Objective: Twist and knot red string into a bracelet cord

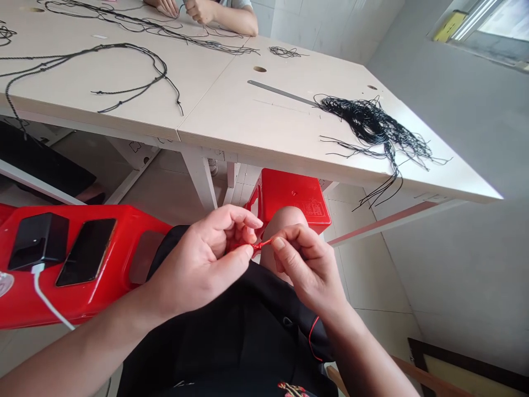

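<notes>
Above my lap, my left hand (215,256) pinches a red cord (258,246) between thumb and fingers, with a small knotted part showing at the fingertips. Part of the cord is hidden inside the curled left fingers. My right hand (308,256) grips the cord's other end between thumb and forefinger, just right of the knot. A short stretch of cord spans the small gap between the two hands. Beyond them, on the table (231,118), lies a bundle of black cords (372,124), some ends hanging over the front edge.
A steel ruler (281,92) touches the black bundle. Knotted black cords (159,63) lie at left. Another person's hands (198,10) work at the far edge. Left of me, a red stool (124,220) bears a phone (86,251) and a black box (39,240) with a white cable.
</notes>
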### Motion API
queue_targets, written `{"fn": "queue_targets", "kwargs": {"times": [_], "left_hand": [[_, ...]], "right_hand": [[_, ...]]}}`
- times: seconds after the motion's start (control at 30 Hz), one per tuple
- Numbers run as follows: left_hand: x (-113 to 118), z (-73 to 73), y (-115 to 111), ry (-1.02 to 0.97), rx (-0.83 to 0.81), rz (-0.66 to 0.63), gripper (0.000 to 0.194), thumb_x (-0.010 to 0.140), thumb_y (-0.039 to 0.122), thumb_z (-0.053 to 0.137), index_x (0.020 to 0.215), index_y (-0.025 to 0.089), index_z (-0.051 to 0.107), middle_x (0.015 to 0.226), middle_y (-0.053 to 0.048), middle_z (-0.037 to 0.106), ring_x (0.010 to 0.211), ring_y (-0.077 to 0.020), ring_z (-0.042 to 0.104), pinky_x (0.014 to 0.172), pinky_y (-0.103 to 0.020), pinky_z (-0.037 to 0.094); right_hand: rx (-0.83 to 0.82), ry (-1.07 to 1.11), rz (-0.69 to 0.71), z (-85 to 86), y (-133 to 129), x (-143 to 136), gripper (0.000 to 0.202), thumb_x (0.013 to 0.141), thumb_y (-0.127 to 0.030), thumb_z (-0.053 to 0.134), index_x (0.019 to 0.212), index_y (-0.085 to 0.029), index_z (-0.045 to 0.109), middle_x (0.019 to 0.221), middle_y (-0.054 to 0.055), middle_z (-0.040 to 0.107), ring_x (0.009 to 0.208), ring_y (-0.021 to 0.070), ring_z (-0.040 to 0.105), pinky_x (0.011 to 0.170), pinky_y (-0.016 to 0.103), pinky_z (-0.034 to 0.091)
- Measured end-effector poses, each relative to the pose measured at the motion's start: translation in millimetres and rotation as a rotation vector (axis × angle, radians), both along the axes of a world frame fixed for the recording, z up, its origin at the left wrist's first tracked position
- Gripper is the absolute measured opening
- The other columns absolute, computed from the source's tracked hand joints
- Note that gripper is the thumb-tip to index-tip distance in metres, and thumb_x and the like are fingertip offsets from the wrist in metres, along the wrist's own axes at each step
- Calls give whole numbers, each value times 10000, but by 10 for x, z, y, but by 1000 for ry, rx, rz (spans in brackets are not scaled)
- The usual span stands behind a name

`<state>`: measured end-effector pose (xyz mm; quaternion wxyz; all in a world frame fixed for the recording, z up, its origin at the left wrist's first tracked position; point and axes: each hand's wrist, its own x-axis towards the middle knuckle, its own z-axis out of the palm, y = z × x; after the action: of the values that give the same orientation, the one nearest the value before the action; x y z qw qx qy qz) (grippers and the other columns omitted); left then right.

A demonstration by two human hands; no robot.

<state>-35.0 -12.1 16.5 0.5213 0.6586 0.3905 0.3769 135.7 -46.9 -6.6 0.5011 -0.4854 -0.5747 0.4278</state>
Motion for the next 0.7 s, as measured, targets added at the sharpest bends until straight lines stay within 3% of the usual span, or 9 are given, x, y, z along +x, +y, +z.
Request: {"fn": "queue_targets", "kwargs": {"times": [0.13,0.2,0.47,0.7], "left_hand": [[-47,32,51,-1,-123,39,27,822,181,643,830,200,626,708,53,622,620,-39,581,577,-83,482],[-54,24,65,-18,-153,41,28,825,199,656,833,202,630,705,58,629,613,-36,583,578,-79,484],[-76,-33,67,17,-123,-49,78,839,203,642,912,222,661,851,34,692,785,-84,664,730,-136,543],[-137,42,77,135,-87,89,100,839,306,664,841,212,697,777,30,718,719,-95,684,668,-132,541]], "right_hand": [[-92,163,32,9,7,-1,91,891,-283,593,883,-193,590,625,-35,573,527,74,506,478,191,408],[-119,210,75,17,15,-10,142,846,-268,639,963,-196,604,699,-15,619,577,88,552,512,202,449],[-133,96,93,33,85,-25,121,850,-275,621,786,-173,615,664,-12,599,568,76,502,504,186,415],[-144,123,141,70,197,-84,169,832,-336,657,787,-182,608,696,-1,615,596,92,527,524,202,430]]}}
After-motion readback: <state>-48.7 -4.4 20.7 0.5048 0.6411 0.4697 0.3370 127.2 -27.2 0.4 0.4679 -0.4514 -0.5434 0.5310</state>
